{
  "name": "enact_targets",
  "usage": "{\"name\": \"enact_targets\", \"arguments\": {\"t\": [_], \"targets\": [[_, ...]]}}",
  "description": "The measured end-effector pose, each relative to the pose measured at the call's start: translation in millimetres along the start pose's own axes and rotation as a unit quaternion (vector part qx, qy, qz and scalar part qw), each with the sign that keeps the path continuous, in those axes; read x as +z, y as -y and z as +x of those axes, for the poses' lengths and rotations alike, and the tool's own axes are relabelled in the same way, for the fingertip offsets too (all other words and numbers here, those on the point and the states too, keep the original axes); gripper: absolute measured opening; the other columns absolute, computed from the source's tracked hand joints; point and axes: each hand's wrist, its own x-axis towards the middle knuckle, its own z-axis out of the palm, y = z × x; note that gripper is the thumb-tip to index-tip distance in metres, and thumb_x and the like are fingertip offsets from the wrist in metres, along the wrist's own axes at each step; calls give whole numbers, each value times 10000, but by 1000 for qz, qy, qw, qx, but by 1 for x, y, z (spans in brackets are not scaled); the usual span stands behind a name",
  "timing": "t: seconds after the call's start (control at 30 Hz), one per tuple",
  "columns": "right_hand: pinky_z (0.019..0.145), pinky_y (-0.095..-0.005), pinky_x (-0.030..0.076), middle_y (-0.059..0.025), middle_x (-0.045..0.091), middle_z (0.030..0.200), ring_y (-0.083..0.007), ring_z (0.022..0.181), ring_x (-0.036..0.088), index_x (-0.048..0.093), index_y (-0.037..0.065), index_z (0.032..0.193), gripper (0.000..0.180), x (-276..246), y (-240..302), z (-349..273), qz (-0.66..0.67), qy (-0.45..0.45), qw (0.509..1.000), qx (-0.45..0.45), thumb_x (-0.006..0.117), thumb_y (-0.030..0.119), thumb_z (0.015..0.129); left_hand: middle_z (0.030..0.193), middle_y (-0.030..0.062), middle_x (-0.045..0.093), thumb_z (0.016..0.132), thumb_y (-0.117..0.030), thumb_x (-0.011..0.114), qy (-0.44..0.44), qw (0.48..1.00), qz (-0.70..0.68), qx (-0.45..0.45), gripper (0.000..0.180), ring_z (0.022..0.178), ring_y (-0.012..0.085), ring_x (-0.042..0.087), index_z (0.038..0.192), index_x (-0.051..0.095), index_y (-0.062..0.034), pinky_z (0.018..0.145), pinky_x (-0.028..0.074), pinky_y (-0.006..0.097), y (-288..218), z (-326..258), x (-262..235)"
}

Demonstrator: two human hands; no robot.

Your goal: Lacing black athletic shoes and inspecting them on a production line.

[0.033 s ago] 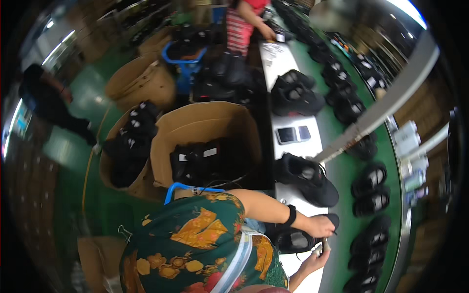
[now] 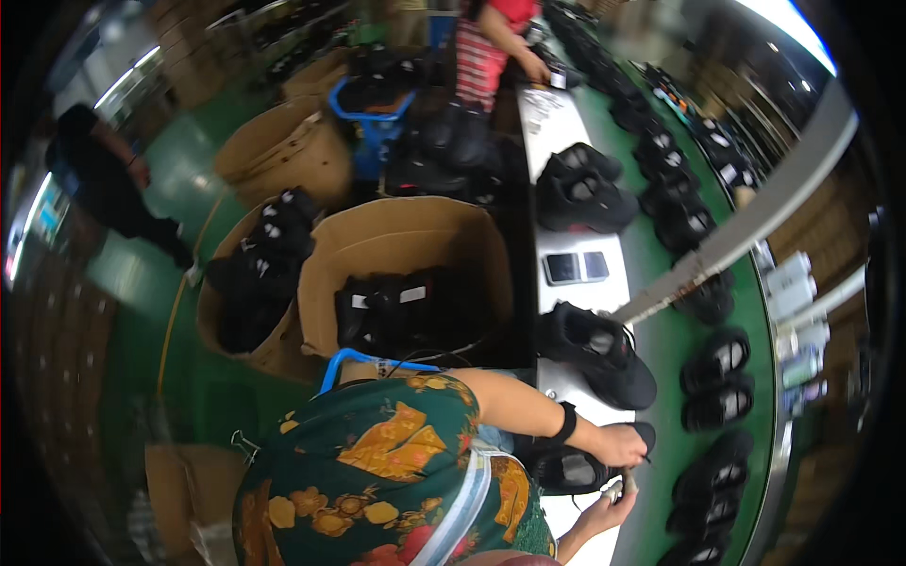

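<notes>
Low on the right, a pair of black shoes (image 2: pixel 573 471) lies on the white bench top (image 2: pixel 578 385), close to my body. My left hand (image 2: pixel 620 445), with a black band on the wrist, bends over the front of these shoes. Its fingers are closed, and a thin dark end sticks out by the fingertips; what they grip is partly hidden. Just below, my right hand (image 2: pixel 607 512) is closed in a pinch. A small pale and dark piece shows at its fingertips, too small to name. Farther along the bench sits another pair of black shoes (image 2: pixel 596 356).
Beyond lie a phone-like device (image 2: pixel 576 268) and more black shoes (image 2: pixel 585 193). A grey post (image 2: pixel 746 226) slants over the green conveyor (image 2: pixel 651 377), which carries rows of shoes. Cardboard bins (image 2: pixel 406 226) with black goods stand left. A co-worker's hand (image 2: pixel 535 68) is at the far end.
The whole view has shifted slightly, so things sit a little farther right. Both my hands stay at the shoes with almost no movement.
</notes>
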Motion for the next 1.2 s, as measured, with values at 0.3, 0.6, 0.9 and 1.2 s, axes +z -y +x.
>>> {"name": "enact_targets", "arguments": {"t": [0.3, 0.6, 0.9, 1.2], "targets": [[709, -278, 440, -86, 605, 964, -164, 816, 553, 592, 17, 1100, 283, 12, -7, 13, -13, -21, 994, -106, 497, 1, 834, 682, 173, 619, 745, -245, 541, -27, 991, 118, 56, 226, 664, 343, 610, 699, 641, -47, 616, 485, 445, 19, 14, 26], [653, -254, 413, -58, 590, 912, -130, 754, 523, 593, 29, 1078, 267, 50, 3, 33, 108, 66, 992, -28, 536, 45, 818, 701, 122, 639, 727, -262, 588, 62, 990, 120, 27, 190, 696, 298, 622, 752, 669, -92, 629, 484, 421, 61, 37, 43], [589, -226, 383, -26, 574, 854, -92, 683, 487, 594, 43, 1054, 260, 55, -20, 42, 233, 160, 951, 124, 582, 96, 800, 703, 64, 645, 654, -192, 681, 44, 998, -8, -38, 137, 686, 209, 620, 743, 655, -91, 631, 470, 356, 37, 24, 24], [527, -200, 353, 6, 558, 797, -55, 614, 453, 595, 56, 1030, 265, -23, -60, 0, 322, 92, 863, 379, 626, 145, 782, 861, 104, 639, 816, -269, 616, 193, 954, -201, -107, 324, 771, 161, 612, 969, 621, 16, 676, 511, 306, -8, -11, -36]]}}
